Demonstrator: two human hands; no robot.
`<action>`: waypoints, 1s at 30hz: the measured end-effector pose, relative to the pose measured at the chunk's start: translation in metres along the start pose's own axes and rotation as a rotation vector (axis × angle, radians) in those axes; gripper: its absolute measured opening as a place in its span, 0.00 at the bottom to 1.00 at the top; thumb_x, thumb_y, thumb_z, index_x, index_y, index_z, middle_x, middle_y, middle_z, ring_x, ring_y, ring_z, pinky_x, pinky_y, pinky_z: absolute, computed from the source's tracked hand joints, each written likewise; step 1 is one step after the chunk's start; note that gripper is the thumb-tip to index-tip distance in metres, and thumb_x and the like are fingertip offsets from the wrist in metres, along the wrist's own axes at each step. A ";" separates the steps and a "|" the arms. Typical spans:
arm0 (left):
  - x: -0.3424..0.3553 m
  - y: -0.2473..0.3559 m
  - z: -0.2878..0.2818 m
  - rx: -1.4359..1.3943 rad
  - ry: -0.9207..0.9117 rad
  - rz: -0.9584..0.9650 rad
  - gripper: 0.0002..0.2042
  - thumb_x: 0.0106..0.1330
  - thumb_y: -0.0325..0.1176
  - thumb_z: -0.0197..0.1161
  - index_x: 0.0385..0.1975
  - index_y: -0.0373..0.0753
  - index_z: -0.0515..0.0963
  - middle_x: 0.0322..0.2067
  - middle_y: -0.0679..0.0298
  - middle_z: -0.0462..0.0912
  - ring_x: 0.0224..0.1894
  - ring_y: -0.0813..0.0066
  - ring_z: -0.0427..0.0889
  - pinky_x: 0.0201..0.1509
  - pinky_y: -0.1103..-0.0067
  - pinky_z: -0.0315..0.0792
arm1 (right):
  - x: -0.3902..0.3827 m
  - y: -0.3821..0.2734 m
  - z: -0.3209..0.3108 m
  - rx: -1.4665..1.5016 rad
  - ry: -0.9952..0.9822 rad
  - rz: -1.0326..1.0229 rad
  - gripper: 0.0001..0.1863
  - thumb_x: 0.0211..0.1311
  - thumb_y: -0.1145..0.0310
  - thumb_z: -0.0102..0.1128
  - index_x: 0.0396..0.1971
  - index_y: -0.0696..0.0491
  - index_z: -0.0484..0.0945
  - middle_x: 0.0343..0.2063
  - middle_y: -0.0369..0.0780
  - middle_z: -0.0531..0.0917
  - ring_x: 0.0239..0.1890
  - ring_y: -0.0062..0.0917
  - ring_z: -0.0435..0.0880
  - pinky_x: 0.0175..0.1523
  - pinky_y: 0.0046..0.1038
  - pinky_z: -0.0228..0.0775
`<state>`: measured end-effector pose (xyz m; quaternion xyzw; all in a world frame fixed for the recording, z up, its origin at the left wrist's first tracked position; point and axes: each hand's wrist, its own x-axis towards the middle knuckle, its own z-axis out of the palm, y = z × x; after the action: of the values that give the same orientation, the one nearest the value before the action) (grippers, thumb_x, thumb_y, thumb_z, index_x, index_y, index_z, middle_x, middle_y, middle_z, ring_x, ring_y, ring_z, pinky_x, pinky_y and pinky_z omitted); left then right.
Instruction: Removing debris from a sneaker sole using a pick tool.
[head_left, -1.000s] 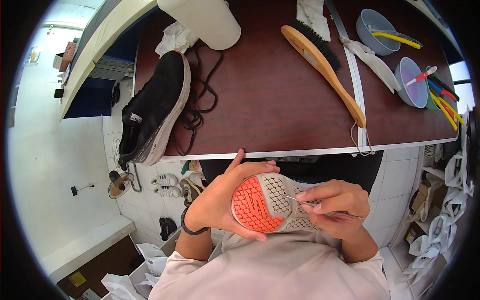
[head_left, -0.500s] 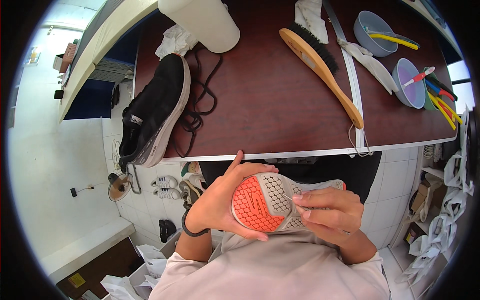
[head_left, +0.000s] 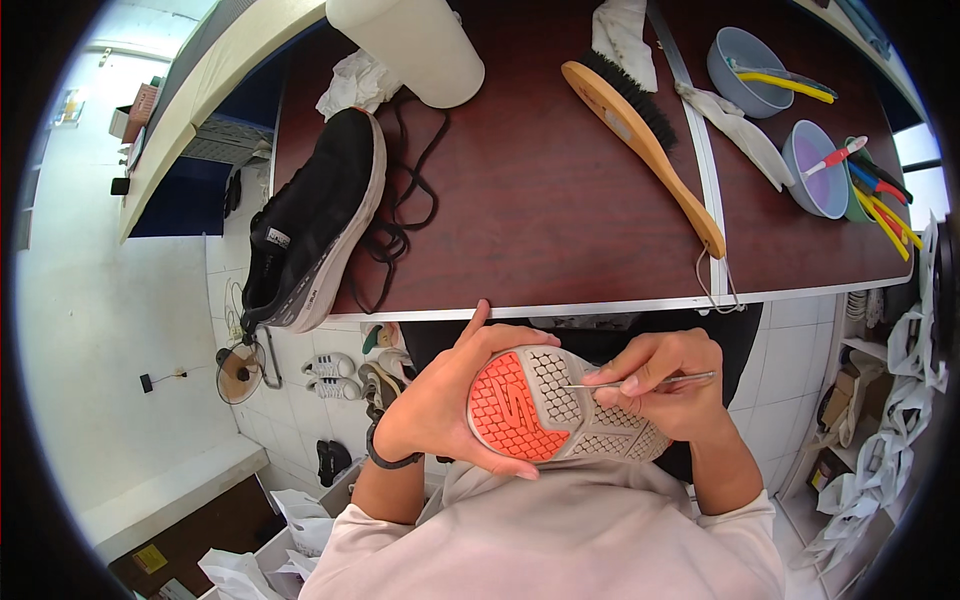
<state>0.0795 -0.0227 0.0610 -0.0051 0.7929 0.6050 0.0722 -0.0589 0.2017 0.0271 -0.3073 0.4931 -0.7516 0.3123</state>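
Note:
My left hand point(head_left: 430, 400) grips a shoe point(head_left: 515, 405) by its heel, sole turned up, with coral tread at the heel and grey honeycomb tread beside it. My right hand point(head_left: 668, 385) is closed on a thin metal pick point(head_left: 697, 378), whose tip rests on the grey tread. Beyond them on the dark red table point(head_left: 500, 220), a black sneaker point(head_left: 315, 210) lies on its side near the front edge, loose black laces point(head_left: 385, 250) beside it. A wooden brush point(head_left: 670, 185) with dark bristles lies to the right.
A white cylindrical container point(head_left: 410, 50) and crumpled paper point(head_left: 355, 85) stand at the back left. Bowls point(head_left: 820, 175) with toothbrushes and tool handles are at the right, near white gloves point(head_left: 730, 130). Shoes point(head_left: 330, 375) and a fan point(head_left: 240, 370) are on the floor; white bags point(head_left: 880, 450) line the right shelving.
My right hand has shifted up along the sole with the pick, now angled flatter, and more of the toe-end tread shows below it. My left hand keeps its grip with little movement.

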 end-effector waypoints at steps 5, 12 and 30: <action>-0.001 -0.003 0.001 -0.011 0.000 0.014 0.59 0.26 0.52 0.90 0.63 0.33 0.65 0.55 0.49 0.81 0.59 0.58 0.81 0.79 0.54 0.30 | 0.004 0.007 -0.001 0.113 -0.038 0.060 0.13 0.50 0.88 0.73 0.25 0.55 0.77 0.32 0.48 0.89 0.40 0.33 0.92 0.41 0.27 0.86; 0.001 -0.003 0.001 -0.053 0.008 0.012 0.59 0.26 0.51 0.90 0.63 0.33 0.65 0.56 0.48 0.81 0.61 0.58 0.79 0.79 0.56 0.27 | -0.007 0.007 0.005 0.138 0.090 -0.032 0.14 0.52 0.89 0.71 0.29 0.56 0.76 0.33 0.51 0.88 0.40 0.32 0.91 0.40 0.26 0.86; 0.000 -0.002 0.005 -0.046 0.035 -0.030 0.59 0.27 0.53 0.89 0.63 0.31 0.65 0.55 0.50 0.81 0.60 0.58 0.79 0.79 0.53 0.30 | -0.007 0.010 0.007 -0.264 0.014 -0.328 0.13 0.47 0.84 0.74 0.28 0.54 0.79 0.34 0.48 0.89 0.31 0.28 0.91 0.32 0.21 0.82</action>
<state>0.0799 -0.0188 0.0583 -0.0293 0.7799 0.6216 0.0672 -0.0476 0.2006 0.0189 -0.4164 0.5330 -0.7232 0.1394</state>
